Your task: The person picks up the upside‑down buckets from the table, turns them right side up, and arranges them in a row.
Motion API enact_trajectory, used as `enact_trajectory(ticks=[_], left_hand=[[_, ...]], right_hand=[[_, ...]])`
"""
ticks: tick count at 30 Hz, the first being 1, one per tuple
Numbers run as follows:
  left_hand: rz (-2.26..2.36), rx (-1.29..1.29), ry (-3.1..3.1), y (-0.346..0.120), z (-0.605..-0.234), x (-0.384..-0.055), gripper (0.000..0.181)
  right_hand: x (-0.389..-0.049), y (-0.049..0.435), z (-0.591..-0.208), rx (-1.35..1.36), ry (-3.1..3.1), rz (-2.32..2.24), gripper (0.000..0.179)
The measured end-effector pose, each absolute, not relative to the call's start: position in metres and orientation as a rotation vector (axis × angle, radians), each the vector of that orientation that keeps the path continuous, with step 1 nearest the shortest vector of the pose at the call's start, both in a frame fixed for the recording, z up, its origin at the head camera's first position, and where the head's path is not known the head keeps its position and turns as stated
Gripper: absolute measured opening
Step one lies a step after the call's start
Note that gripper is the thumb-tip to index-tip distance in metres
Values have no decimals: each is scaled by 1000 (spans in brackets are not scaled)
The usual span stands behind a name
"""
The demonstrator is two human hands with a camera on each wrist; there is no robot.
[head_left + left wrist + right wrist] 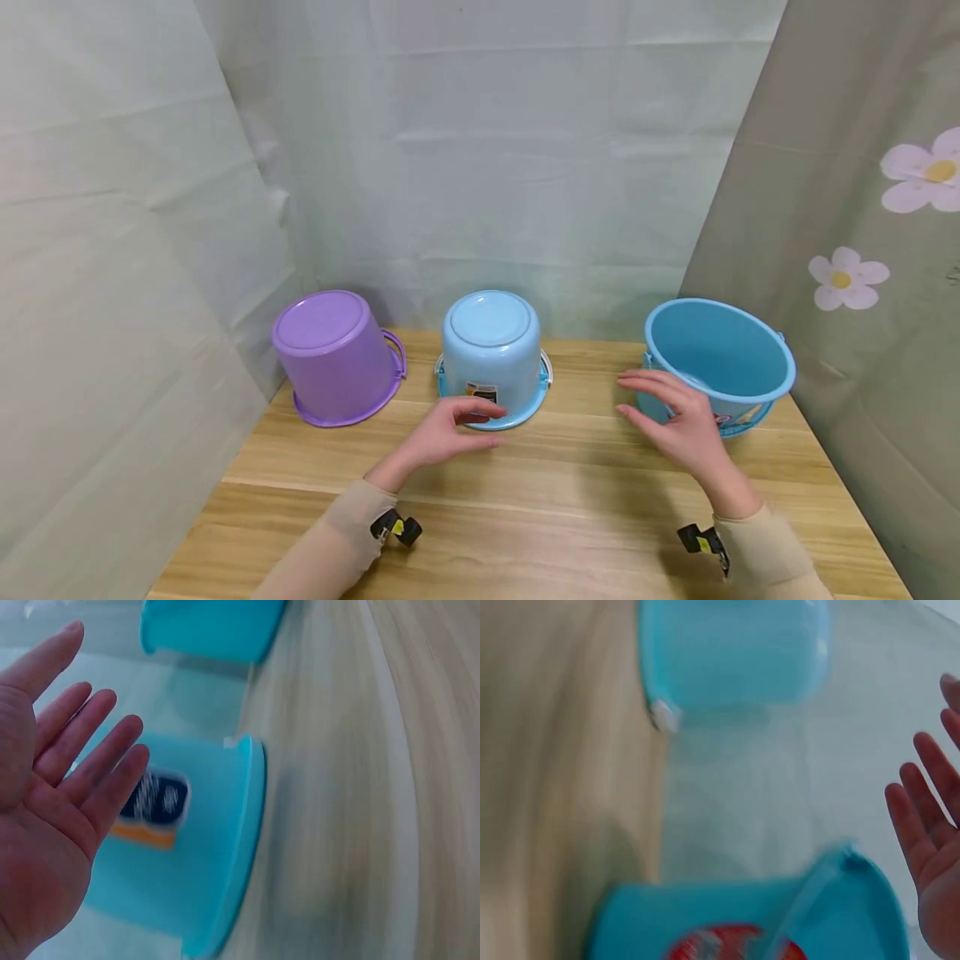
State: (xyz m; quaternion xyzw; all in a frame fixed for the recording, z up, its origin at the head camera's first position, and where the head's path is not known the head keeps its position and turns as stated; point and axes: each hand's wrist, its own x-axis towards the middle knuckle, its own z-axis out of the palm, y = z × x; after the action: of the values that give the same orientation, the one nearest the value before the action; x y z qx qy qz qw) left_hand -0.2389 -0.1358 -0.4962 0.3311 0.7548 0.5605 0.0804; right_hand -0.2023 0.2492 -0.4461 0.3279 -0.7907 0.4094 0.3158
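Evidently each hand has a bucket of its own close by: on the worktop (540, 525), the upside-down blue bucket (491, 358), base up and its axis vertical, stands just beyond the left hand (441, 433) and slightly to its right, while the upright blue bucket (723, 354), mouth up, lies beyond and to the right of the right hand (686, 425), which is much the nearer to it. Both grips are empty, thumb and fingers apart, and the wrist views show a gap between each palm and its bucket.

Obstacles: 3 buckets (491, 354), rear | Room: between them, front tabletop (540, 533)
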Motion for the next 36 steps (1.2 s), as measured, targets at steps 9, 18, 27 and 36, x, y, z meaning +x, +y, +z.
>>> enact_trajectory(ticks=[9, 18, 27, 36], left_hand=[[1552, 959, 2386, -184, -509, -255, 44], [1225, 944, 2618, -203, -510, -268, 43], [1045, 967, 2724, -203, -518, -283, 37], [920, 1051, 2797, -198, -522, -289, 31]], right_hand=[[-222, 200, -492, 1132, -2314, 1169, 39], [-248, 176, -517, 1198, -2580, 1007, 37], [-276, 172, -521, 1239, -2693, 811, 34], [-285, 165, -520, 1268, -2754, 682, 37]])
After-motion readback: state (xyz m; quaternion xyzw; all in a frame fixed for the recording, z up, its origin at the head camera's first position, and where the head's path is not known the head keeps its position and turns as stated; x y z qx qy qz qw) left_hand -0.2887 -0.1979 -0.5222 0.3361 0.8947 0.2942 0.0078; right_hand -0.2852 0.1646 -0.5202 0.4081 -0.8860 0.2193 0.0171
